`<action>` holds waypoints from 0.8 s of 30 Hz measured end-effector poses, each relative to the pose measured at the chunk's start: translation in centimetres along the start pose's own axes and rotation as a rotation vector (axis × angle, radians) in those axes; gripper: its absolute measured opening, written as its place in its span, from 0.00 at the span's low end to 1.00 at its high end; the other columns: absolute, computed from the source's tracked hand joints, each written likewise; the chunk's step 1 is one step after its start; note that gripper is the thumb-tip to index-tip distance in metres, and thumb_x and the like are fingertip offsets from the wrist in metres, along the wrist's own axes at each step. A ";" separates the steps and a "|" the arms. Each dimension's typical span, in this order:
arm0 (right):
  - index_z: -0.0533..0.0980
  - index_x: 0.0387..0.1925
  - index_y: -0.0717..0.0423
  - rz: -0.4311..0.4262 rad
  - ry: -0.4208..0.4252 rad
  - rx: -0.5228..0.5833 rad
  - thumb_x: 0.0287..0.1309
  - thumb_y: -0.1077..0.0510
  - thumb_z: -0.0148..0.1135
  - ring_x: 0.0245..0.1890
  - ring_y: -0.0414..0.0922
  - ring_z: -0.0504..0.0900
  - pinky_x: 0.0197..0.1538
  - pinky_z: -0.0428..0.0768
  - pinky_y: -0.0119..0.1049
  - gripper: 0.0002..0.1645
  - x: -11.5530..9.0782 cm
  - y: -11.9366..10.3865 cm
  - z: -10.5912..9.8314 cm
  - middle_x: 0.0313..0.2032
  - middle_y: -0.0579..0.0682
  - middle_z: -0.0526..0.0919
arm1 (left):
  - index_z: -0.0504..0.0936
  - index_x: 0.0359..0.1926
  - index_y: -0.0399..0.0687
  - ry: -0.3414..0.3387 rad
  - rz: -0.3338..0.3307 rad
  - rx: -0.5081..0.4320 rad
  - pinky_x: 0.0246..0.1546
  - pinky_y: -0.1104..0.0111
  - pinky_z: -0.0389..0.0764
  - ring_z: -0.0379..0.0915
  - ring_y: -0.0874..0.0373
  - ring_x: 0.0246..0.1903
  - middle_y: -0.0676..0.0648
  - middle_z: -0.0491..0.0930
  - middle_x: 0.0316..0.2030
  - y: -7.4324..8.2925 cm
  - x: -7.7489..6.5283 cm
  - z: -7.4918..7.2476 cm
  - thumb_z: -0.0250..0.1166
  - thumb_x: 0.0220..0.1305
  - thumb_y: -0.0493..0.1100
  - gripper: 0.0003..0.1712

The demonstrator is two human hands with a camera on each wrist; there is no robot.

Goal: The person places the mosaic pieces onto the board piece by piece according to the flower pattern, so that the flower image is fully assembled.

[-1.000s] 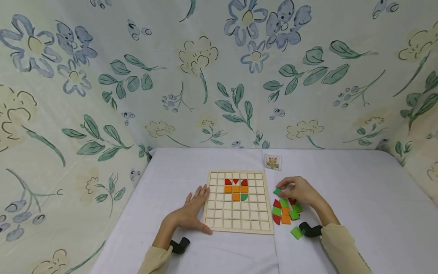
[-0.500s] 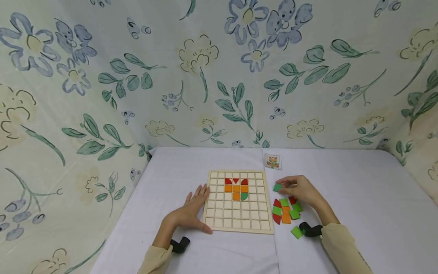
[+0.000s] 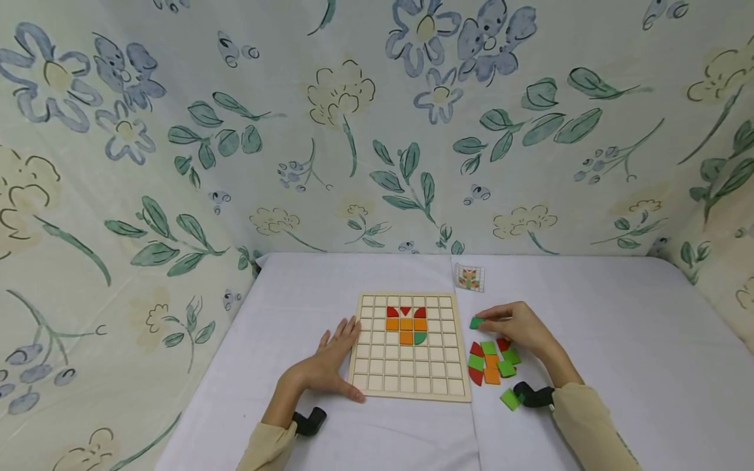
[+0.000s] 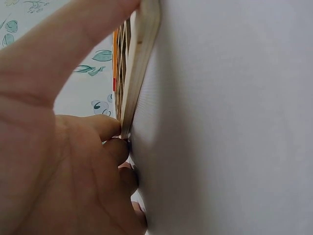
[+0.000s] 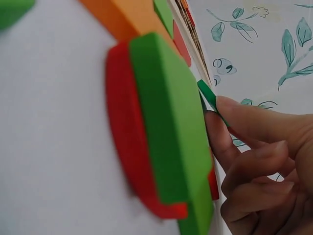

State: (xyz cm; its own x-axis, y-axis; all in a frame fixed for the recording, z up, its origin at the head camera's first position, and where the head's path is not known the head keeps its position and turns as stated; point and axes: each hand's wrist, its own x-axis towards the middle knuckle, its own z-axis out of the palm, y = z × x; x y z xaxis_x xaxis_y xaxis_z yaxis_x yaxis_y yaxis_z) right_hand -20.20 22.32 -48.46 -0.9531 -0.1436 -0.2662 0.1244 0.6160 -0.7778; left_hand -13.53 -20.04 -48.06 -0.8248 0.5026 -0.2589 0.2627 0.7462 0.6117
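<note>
At the left edge of the wooden grid board (image 3: 407,370), my left hand (image 3: 323,367) rests with fingers spread. Its thumb touches the near corner, as the left wrist view also shows. On the board sit red pieces (image 3: 420,313), orange square tiles (image 3: 406,337) and a green quarter-round tile (image 3: 420,338). To the right of the board, my right hand (image 3: 523,329) pinches a dark green tile (image 3: 476,323) between thumb and forefinger. The right wrist view has this dark green tile (image 5: 207,93) on its edge; its full shape is partly hidden by the fingers.
Below the right hand lie several loose tiles: light green (image 3: 506,369), orange (image 3: 491,377) and red (image 3: 476,376), some overlapping. A single light green tile (image 3: 510,399) lies nearer. A small pattern card (image 3: 470,278) is behind the board on the white tablecloth (image 3: 618,327).
My right hand has lifted the dark green tile slightly away from the loose pile, a little farther back. Over the last half second it barely moves. The left hand has stayed put.
</note>
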 end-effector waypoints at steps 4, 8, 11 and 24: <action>0.87 0.52 0.58 0.005 0.003 0.011 0.63 0.51 0.73 0.34 0.44 0.82 0.35 0.81 0.31 0.20 -0.1 0.0 0.0 0.47 0.59 0.89 | 0.36 0.83 0.42 0.001 0.000 0.000 0.81 0.39 0.28 0.20 0.43 0.83 0.42 0.29 0.84 0.0 0.0 0.0 0.85 0.42 0.62 0.83; 0.87 0.51 0.58 0.004 0.003 0.039 0.62 0.52 0.74 0.33 0.44 0.82 0.34 0.80 0.30 0.20 -0.1 0.0 0.0 0.46 0.58 0.90 | 0.36 0.83 0.42 0.000 -0.002 0.005 0.81 0.39 0.29 0.20 0.44 0.83 0.42 0.29 0.84 0.0 0.0 0.0 0.85 0.42 0.62 0.83; 0.87 0.51 0.57 0.008 0.003 0.064 0.61 0.50 0.74 0.31 0.43 0.79 0.30 0.76 0.30 0.20 -0.2 -0.3 -0.1 0.43 0.54 0.90 | 0.36 0.83 0.42 0.000 -0.001 0.004 0.81 0.39 0.29 0.20 0.43 0.83 0.42 0.29 0.84 0.1 0.0 -0.1 0.85 0.42 0.62 0.83; 0.90 0.47 0.54 -0.071 -0.081 0.199 0.58 0.51 0.77 0.26 0.41 0.66 0.25 0.62 0.30 0.17 -1.1 -5.4 3.0 0.38 0.47 0.89 | 0.36 0.83 0.42 0.001 0.003 -0.002 0.81 0.39 0.28 0.20 0.43 0.83 0.42 0.29 0.84 0.1 -0.1 -0.1 0.84 0.43 0.62 0.83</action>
State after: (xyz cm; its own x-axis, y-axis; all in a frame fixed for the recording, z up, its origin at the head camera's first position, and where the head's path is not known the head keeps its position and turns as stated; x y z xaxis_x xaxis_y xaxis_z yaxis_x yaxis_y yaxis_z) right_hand -19.00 16.83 -45.66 -0.9372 -0.2476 -0.2455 0.1177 0.4381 -0.8912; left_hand -13.49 -20.03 -47.95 -0.8245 0.5047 -0.2560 0.2647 0.7438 0.6138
